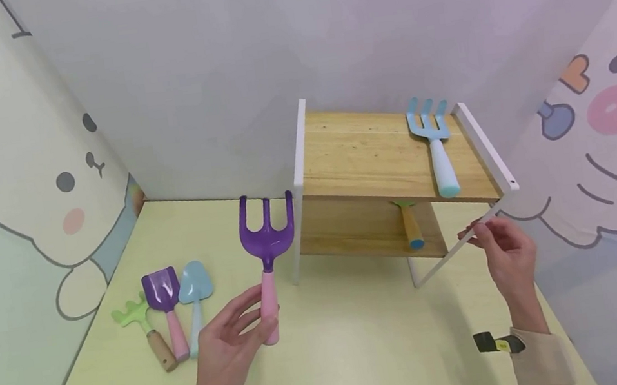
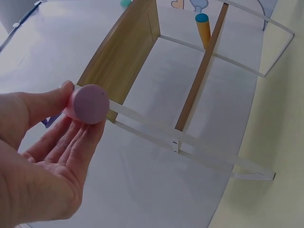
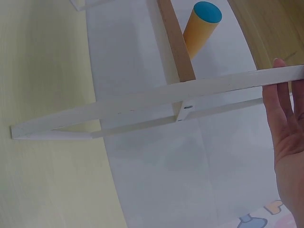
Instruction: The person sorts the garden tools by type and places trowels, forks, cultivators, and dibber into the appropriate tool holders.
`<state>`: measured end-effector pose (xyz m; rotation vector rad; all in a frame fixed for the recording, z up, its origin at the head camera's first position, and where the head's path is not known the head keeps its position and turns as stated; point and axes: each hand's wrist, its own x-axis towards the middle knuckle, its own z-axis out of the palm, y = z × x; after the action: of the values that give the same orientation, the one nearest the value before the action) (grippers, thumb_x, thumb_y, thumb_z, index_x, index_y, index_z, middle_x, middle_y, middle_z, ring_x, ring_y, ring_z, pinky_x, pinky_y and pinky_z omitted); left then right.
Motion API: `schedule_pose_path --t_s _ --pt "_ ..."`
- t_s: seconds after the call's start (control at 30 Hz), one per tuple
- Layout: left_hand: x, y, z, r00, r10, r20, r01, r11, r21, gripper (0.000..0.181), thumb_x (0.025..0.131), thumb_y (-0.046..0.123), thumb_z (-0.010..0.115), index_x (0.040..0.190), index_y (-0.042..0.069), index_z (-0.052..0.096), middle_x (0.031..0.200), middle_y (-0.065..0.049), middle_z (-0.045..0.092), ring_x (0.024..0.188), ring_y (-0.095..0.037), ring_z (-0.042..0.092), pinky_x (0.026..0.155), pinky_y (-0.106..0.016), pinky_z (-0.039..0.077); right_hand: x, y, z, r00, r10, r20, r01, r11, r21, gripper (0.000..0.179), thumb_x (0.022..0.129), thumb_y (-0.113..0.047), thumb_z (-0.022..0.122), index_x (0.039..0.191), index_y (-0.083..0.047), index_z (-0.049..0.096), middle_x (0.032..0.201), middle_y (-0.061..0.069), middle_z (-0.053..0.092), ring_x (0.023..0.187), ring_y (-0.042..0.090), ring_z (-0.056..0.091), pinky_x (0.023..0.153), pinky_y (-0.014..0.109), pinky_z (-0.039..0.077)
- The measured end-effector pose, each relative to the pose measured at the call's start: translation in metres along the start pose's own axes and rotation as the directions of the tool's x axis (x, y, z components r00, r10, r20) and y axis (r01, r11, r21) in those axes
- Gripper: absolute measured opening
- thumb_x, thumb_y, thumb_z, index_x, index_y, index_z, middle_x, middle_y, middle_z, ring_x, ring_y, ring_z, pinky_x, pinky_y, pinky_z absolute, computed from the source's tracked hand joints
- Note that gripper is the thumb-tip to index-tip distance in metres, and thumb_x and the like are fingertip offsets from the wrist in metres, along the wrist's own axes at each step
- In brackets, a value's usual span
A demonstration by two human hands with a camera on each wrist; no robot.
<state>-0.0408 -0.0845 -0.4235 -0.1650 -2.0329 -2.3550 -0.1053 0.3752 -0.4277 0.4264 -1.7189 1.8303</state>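
Observation:
My left hand (image 1: pixel 229 346) holds a toy garden fork (image 1: pixel 268 243) by its pink handle, fingers and thumb around it. The purple tines point up, left of a two-tier wooden shelf (image 1: pixel 349 148) with a white frame. In the left wrist view, the pink handle end (image 2: pixel 91 105) faces the camera. My right hand (image 1: pixel 511 253) grips the shelf's right front white leg (image 1: pixel 456 248); in the right wrist view, its fingers (image 3: pixel 273 109) pass behind that white bar. A light-blue fork (image 1: pixel 439 156) lies on the top tier. An orange-handled tool (image 1: pixel 411 226) rests on the lower tier, its head mostly hidden.
At the left of the pale yellow table (image 1: pixel 353 355) lie a green rake (image 1: pixel 147 324) with a wooden handle, a purple shovel (image 1: pixel 166 302) with a pink handle and a light-blue trowel (image 1: pixel 195 292). Cartoon-printed walls (image 1: pixel 1 168) stand around the table.

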Motion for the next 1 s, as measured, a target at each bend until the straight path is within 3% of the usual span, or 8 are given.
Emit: schedule_pose_path --t_s 0.27,0.5,0.8,1.0 --pt "0.007 0.008 0.012 0.997 0.060 0.054 -0.060 0.998 -0.010 0.046 0.089 -0.009 0.073 0.133 0.002 0.066 0.130 -0.013 0.069 0.106 -0.028 0.073 0.082 -0.042 0.062 0.000 0.001 -0.001 1.000 0.002 0.002 -0.002 1.000 -0.002 0.013 0.095 0.024 0.049 0.106 0.028 0.056 0.097 0.015 0.074 0.085 0.019 0.076 0.079 0.027 0.060" --pt "0.015 0.014 0.023 0.984 0.139 0.108 -0.137 0.990 -0.031 0.047 0.088 -0.010 0.074 0.133 0.001 0.066 0.129 -0.015 0.069 0.104 -0.028 0.073 0.080 -0.044 0.063 -0.001 0.001 0.000 1.000 0.000 0.001 0.000 1.000 -0.023 0.014 0.095 0.024 0.050 0.107 0.028 0.056 0.098 0.013 0.075 0.086 0.018 0.077 0.079 0.026 0.059" --pt "0.027 0.023 0.038 0.965 0.176 0.197 -0.163 0.984 -0.076 0.046 0.089 -0.007 0.075 0.134 0.000 0.065 0.132 -0.013 0.068 0.107 -0.027 0.072 0.080 -0.045 0.062 0.000 0.000 0.000 1.000 0.008 0.003 -0.008 1.000 -0.019 0.015 0.096 0.023 0.049 0.108 0.028 0.056 0.099 0.013 0.075 0.087 0.018 0.077 0.080 0.027 0.059" --pt "0.034 0.029 0.049 0.956 0.191 0.222 -0.175 0.980 -0.090 0.046 0.090 -0.005 0.075 0.134 0.001 0.066 0.134 -0.014 0.067 0.106 -0.028 0.072 0.081 -0.044 0.062 0.000 -0.001 0.001 1.000 0.022 -0.014 -0.022 0.999 -0.030 0.014 0.096 0.023 0.051 0.107 0.027 0.057 0.096 0.013 0.075 0.085 0.018 0.077 0.079 0.027 0.059"
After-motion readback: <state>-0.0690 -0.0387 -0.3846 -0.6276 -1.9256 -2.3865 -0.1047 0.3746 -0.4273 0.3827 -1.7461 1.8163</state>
